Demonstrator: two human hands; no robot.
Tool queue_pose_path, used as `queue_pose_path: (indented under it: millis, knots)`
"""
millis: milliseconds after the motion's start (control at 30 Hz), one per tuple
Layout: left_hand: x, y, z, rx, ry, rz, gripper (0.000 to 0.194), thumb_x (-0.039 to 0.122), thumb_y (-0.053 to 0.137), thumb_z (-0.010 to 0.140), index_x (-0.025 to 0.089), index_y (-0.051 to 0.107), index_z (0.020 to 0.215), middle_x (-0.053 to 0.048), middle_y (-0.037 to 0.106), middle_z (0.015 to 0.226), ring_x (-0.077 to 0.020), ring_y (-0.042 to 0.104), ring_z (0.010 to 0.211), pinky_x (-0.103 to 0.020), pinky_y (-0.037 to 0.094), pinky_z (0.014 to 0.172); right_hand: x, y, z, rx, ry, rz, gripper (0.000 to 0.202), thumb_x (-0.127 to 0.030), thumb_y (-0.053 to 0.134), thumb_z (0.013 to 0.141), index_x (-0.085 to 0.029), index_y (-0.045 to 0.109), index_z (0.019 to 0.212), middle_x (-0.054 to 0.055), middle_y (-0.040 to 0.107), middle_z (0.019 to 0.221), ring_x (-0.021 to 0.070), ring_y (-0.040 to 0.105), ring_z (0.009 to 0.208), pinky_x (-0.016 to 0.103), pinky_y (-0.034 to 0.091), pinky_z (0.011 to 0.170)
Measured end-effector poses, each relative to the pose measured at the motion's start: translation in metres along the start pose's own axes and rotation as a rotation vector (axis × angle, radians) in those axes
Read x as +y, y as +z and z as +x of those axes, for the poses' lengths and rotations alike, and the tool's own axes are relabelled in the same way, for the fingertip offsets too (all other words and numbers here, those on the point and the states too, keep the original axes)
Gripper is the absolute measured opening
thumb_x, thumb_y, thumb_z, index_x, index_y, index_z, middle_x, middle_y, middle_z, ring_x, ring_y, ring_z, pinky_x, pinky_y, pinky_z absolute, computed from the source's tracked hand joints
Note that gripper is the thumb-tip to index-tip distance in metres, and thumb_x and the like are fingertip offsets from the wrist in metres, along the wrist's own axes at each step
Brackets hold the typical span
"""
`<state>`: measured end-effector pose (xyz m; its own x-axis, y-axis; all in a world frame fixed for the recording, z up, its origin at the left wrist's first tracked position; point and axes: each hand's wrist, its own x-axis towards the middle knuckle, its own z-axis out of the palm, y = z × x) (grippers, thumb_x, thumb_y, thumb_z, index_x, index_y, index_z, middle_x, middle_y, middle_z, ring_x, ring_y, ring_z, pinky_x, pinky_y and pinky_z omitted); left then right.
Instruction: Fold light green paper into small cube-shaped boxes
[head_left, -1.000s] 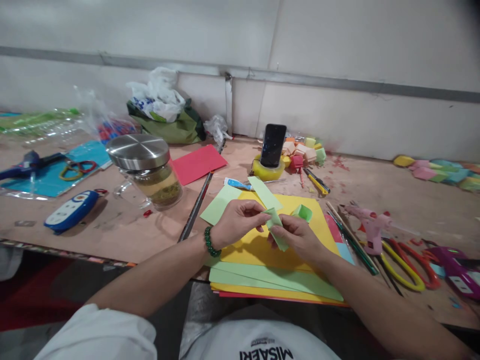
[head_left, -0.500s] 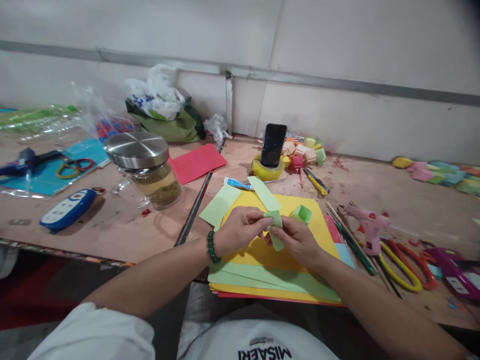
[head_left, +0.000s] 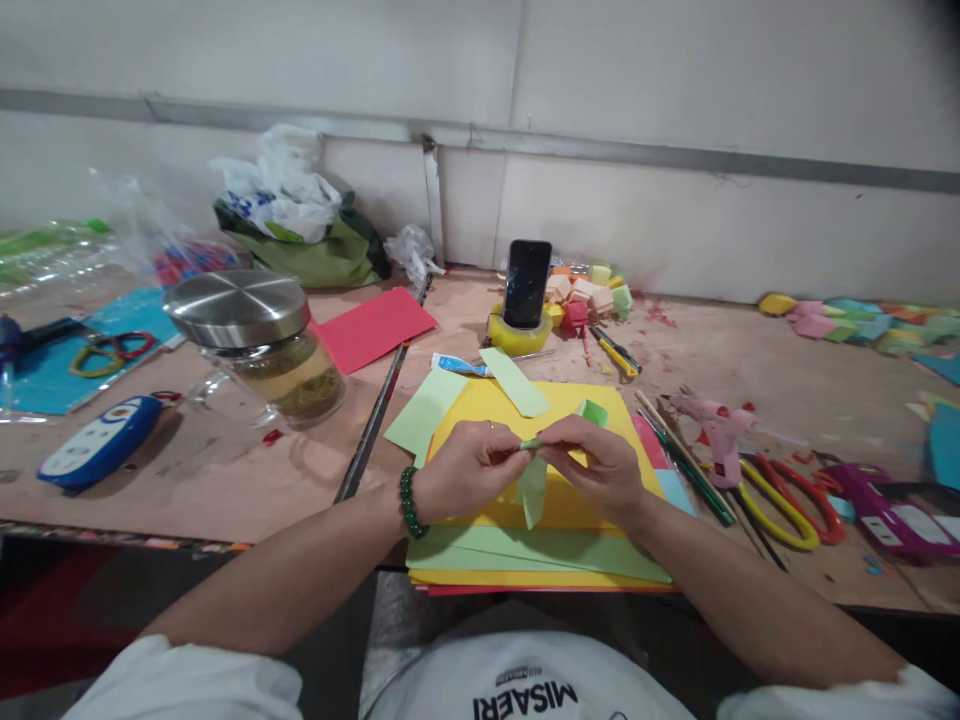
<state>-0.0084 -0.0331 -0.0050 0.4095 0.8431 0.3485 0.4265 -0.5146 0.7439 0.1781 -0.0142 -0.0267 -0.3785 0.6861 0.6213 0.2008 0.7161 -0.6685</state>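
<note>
Between my two hands is a light green paper strip [head_left: 532, 492], its top edge pinched and its lower part hanging down. My left hand [head_left: 480, 462] grips the strip's left end between thumb and fingers. From the other side my right hand [head_left: 592, 462] pinches the same edge. Below lies a stack of coloured sheets, a yellow sheet [head_left: 465, 503] uppermost over light green ones [head_left: 480, 553]. Just behind my right hand sits a small folded green paper piece [head_left: 592, 411], partly hidden. Another light green strip [head_left: 514, 382] rests on the stack's far edge.
A phone [head_left: 528, 283] stands in a yellow tape roll [head_left: 517, 338]. Folded paper pieces [head_left: 585, 290] lie behind it. To the right are a pink glue gun [head_left: 724, 430] and yellow-handled scissors [head_left: 780, 505]. At left stand a lidded glass mug [head_left: 289, 385] and a blue-white power strip [head_left: 101, 440].
The strip has turned from facing me upright to hanging from a pinched edge. My hands have shifted slightly, and the whole view has swung a little to the right.
</note>
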Motion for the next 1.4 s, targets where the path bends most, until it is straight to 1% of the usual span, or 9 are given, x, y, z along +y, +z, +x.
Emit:
queue_pose_path:
  millis: [167,400,500,667,900,1033,1133,1233,1400]
  knots:
    - [0.000,0.000,0.000,-0.019,-0.012,-0.032,0.032,0.024,0.049,0.083,0.016,0.049,0.052,0.002,0.049,0.050,-0.0075,0.042,0.049,-0.020,0.031,0.052,0.000,-0.002,0.001,-0.027,0.036,-0.026,0.006,-0.024,0.061,0.085,-0.022,0.067,0.085,0.004,0.071,0.076,0.0143,0.066,0.066,0.024,0.054,0.054]
    - [-0.001,0.000,-0.001,-0.058,-0.021,-0.044,0.032,0.025,0.049,0.086,0.015,0.053,0.055,0.001,0.053,0.051,-0.0077,0.045,0.050,-0.020,0.032,0.053,-0.002,-0.004,0.002,-0.017,-0.045,-0.045,0.007,-0.017,0.062,0.084,-0.022,0.066,0.080,0.002,0.070,0.071,0.0130,0.064,0.062,0.024,0.051,0.054]
    - [-0.001,-0.001,0.000,-0.074,-0.009,-0.049,0.035,0.026,0.049,0.087,0.015,0.053,0.054,0.002,0.051,0.051,-0.0077,0.043,0.050,-0.021,0.032,0.053,-0.005,-0.002,0.000,-0.026,0.069,0.019,0.002,-0.023,0.063,0.084,-0.021,0.062,0.085,0.003,0.068,0.075,0.0134,0.065,0.065,0.025,0.053,0.057]
    - [-0.001,-0.004,0.000,-0.070,0.032,-0.049,0.038,0.031,0.047,0.090,0.015,0.054,0.056,0.002,0.047,0.052,-0.0084,0.041,0.052,-0.022,0.032,0.055,-0.007,0.002,-0.002,-0.038,0.244,0.177,0.035,-0.035,0.070,0.079,-0.022,0.055,0.107,0.003,0.066,0.084,0.0150,0.067,0.077,0.026,0.056,0.064]
    - [0.000,-0.003,0.000,-0.060,0.040,-0.071,0.035,0.029,0.049,0.089,0.015,0.055,0.057,0.001,0.049,0.053,-0.0087,0.044,0.053,-0.021,0.034,0.054,-0.009,0.001,0.002,-0.021,0.345,0.324,0.034,-0.040,0.070,0.079,-0.021,0.056,0.103,0.000,0.061,0.075,0.0122,0.062,0.069,0.025,0.054,0.063]
    - [0.001,-0.002,0.001,-0.011,-0.031,-0.125,0.028,0.033,0.057,0.084,0.015,0.063,0.064,-0.001,0.058,0.057,-0.0093,0.049,0.053,-0.021,0.038,0.052,-0.011,0.000,0.003,-0.021,0.405,0.363,0.035,-0.044,0.072,0.076,-0.021,0.055,0.096,0.000,0.061,0.072,0.0117,0.060,0.065,0.026,0.053,0.061]
    - [0.003,-0.004,0.001,-0.020,-0.087,-0.184,0.028,0.036,0.058,0.083,0.015,0.066,0.068,-0.003,0.062,0.058,-0.0101,0.053,0.054,-0.021,0.041,0.053,-0.012,0.000,0.002,-0.006,0.391,0.363,0.031,-0.042,0.073,0.076,-0.021,0.054,0.089,0.000,0.060,0.073,0.0117,0.060,0.066,0.026,0.053,0.062]
    - [0.003,-0.006,0.000,-0.018,-0.069,-0.189,0.029,0.036,0.058,0.085,0.015,0.067,0.067,-0.002,0.061,0.055,-0.0102,0.053,0.053,-0.022,0.041,0.054,-0.012,0.000,0.001,0.003,0.343,0.351,0.027,-0.038,0.071,0.078,-0.021,0.053,0.085,0.000,0.059,0.074,0.0113,0.059,0.066,0.025,0.053,0.062]
    - [0.003,-0.007,0.000,-0.008,-0.004,-0.140,0.033,0.036,0.056,0.086,0.016,0.062,0.061,-0.001,0.058,0.052,-0.0098,0.050,0.052,-0.023,0.039,0.054,-0.011,0.003,0.000,-0.025,0.303,0.337,0.028,-0.041,0.068,0.081,-0.022,0.055,0.097,0.001,0.058,0.077,0.0124,0.060,0.070,0.025,0.053,0.063]
